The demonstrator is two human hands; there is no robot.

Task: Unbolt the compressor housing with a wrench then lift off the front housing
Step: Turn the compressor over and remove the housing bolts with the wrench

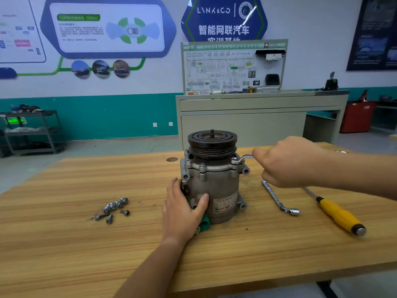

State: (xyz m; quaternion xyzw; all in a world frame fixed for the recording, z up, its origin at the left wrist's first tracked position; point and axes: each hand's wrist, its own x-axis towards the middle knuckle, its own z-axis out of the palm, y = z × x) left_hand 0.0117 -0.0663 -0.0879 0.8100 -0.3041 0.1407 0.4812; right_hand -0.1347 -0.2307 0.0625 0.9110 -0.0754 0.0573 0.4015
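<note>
right hand (287, 162) grips wrench (241, 159) on a flange bolt, left hand (182, 208) clasps compressor (212, 179); several bolts (113, 208) out, housing unlifted.

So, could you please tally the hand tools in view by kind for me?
Wrenches: 2, the held wrench and the L-shaped wrench
Screwdrivers: 1, the yellow-handled screwdriver
Total: 3
</note>
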